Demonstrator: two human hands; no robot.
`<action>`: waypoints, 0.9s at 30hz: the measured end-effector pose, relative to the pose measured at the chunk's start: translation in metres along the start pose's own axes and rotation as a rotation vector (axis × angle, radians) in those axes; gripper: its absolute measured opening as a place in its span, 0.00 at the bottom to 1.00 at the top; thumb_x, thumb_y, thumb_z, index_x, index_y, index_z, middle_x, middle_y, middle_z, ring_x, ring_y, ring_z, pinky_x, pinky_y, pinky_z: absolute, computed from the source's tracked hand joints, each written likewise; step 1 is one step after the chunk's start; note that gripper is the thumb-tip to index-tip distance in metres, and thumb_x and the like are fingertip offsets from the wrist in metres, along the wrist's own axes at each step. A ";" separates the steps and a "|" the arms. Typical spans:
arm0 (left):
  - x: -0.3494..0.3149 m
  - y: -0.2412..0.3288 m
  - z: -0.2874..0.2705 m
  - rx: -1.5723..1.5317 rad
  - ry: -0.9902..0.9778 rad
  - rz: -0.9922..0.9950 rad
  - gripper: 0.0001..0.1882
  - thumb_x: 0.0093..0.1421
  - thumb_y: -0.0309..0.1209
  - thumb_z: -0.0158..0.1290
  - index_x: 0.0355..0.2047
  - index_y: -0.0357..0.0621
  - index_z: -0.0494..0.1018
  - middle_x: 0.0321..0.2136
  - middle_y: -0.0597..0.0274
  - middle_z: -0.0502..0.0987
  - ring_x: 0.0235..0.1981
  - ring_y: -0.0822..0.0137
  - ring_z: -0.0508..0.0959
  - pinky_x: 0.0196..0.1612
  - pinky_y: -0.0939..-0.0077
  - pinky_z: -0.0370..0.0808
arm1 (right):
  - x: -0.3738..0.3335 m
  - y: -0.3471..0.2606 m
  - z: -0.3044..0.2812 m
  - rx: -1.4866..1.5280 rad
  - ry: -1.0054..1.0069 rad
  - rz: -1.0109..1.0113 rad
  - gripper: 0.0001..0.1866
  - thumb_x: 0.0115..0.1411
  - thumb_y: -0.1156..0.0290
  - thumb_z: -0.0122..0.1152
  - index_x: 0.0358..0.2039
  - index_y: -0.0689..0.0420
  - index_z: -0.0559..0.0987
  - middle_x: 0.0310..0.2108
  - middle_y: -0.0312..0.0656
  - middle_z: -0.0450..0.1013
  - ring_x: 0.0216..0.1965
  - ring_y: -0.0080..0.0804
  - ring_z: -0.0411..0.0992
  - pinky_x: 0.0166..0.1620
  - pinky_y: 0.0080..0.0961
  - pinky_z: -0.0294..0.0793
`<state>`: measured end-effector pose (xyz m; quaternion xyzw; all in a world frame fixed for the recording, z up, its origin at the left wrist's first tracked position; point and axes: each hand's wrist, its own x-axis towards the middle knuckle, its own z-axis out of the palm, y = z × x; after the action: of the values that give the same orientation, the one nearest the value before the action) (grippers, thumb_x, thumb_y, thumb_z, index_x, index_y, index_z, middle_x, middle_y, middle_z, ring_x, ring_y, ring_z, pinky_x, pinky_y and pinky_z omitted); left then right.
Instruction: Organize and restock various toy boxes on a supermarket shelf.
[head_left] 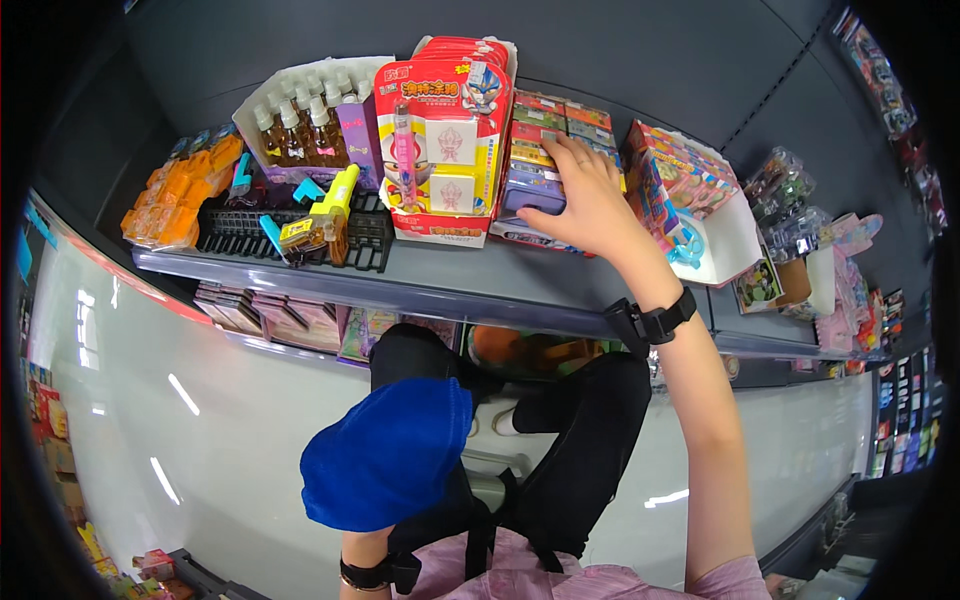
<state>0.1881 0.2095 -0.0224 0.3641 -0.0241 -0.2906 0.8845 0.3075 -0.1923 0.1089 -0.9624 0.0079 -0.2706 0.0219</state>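
Note:
My right hand [582,195] lies on a stack of small colourful boxes [530,185] on the dark grey shelf. Its fingers are spread over their top and the thumb stretches toward the front left. A blue cloth [390,455] covers my left hand over my left knee; only the wrist [366,552] shows, and the fingers are hidden. Left of the boxes stands a red and yellow display carton [445,150] with pink pens and stamp-like cards. To their right is an open carton of small colourful packets [690,175].
Farther left are a purple box of brown spray bottles [310,130], a yellow toy gun [335,205] on a black rack [235,240], and orange toys [180,195]. Plastic-wrapped toys [790,195] stand at the right. Below is a lower shelf with flat boxes [300,318].

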 end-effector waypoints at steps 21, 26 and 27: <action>-0.003 0.006 -0.001 0.022 -0.018 0.014 0.31 0.70 0.41 0.43 0.69 0.46 0.50 0.67 0.54 0.57 0.67 0.55 0.60 0.67 0.54 0.59 | 0.032 0.020 -0.042 0.615 -0.177 0.082 0.36 0.45 0.64 0.78 0.51 0.59 0.67 0.50 0.46 0.68 0.52 0.39 0.68 0.56 0.31 0.67; -0.001 0.006 0.000 0.075 -0.024 0.030 0.31 0.71 0.41 0.43 0.70 0.46 0.49 0.68 0.54 0.57 0.67 0.54 0.60 0.68 0.55 0.59 | 0.021 0.010 -0.065 0.687 0.068 0.084 0.41 0.45 0.68 0.77 0.59 0.55 0.65 0.51 0.42 0.66 0.53 0.32 0.66 0.58 0.28 0.66; -0.001 0.005 -0.001 0.116 -0.030 0.034 0.31 0.71 0.42 0.42 0.70 0.46 0.49 0.68 0.54 0.56 0.67 0.54 0.59 0.68 0.55 0.58 | 0.017 0.005 -0.075 0.690 0.072 0.087 0.41 0.45 0.68 0.77 0.59 0.55 0.65 0.51 0.42 0.66 0.53 0.32 0.66 0.58 0.28 0.66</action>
<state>0.1898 0.2138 -0.0197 0.4100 -0.0601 -0.2791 0.8663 0.2827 -0.2006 0.1814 -0.8870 -0.0423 -0.2898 0.3570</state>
